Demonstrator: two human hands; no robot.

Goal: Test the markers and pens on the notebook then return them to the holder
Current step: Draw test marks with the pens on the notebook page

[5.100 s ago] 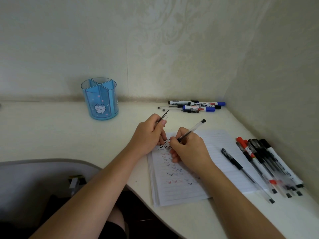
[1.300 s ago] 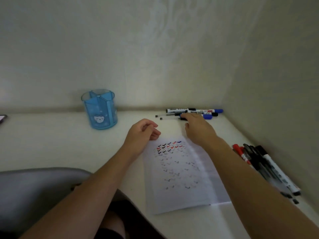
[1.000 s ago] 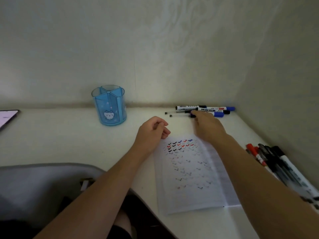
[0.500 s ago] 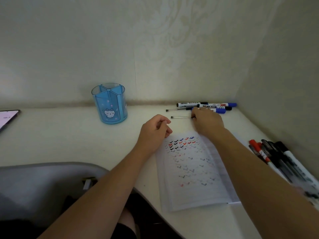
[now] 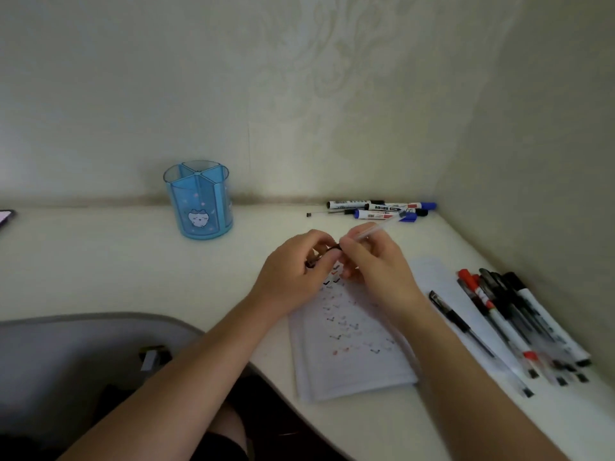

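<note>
Both my hands meet above the notebook (image 5: 352,344): right hand (image 5: 376,264) grips a clear pen (image 5: 376,230), left hand (image 5: 293,274) pinches its dark cap (image 5: 321,257).

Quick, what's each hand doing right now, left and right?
Left hand: closed, pinching a small dark piece, likely the pen's cap.
Right hand: closed on a clear pen above the notebook.

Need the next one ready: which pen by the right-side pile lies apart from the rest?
The black pen lying alone on the notebook page, left of the bunched pile by the wall.
</note>
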